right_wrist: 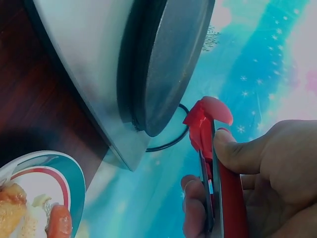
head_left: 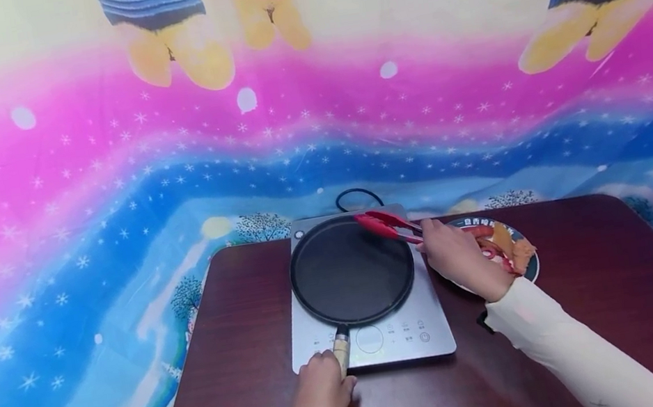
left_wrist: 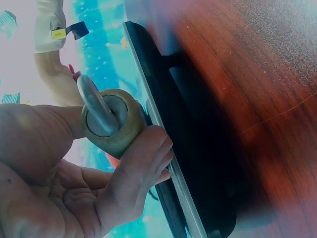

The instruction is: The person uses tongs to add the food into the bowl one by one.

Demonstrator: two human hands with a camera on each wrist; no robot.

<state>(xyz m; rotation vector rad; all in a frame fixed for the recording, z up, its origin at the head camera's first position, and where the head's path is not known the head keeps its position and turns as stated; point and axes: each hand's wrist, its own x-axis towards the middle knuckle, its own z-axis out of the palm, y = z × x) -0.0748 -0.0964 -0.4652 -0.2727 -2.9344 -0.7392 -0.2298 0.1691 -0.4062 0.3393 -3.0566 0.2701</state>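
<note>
My left hand (head_left: 322, 393) grips the pale handle (head_left: 341, 352) of a flat black frying pan (head_left: 352, 273). In the left wrist view, the fingers and thumb wrap around the handle's end (left_wrist: 121, 141), which has a metal hanging loop (left_wrist: 96, 104). The pan rests on a silver induction cooker (head_left: 315, 339); no food shows on its dark surface. A pair of red tongs (head_left: 383, 225) is held in my right hand (head_left: 461, 255), thumb on one arm and fingers on the other. The red tips (right_wrist: 203, 121) lie close together, over the pan's far right edge in the head view.
Right of the cooker, partly behind my right hand, is a plate (head_left: 535, 276) of food, including a sausage (right_wrist: 59, 223). A black cord (head_left: 356, 190) loops behind the cooker. The brown table (head_left: 229, 358) stands against a printed cloth backdrop (head_left: 113, 214).
</note>
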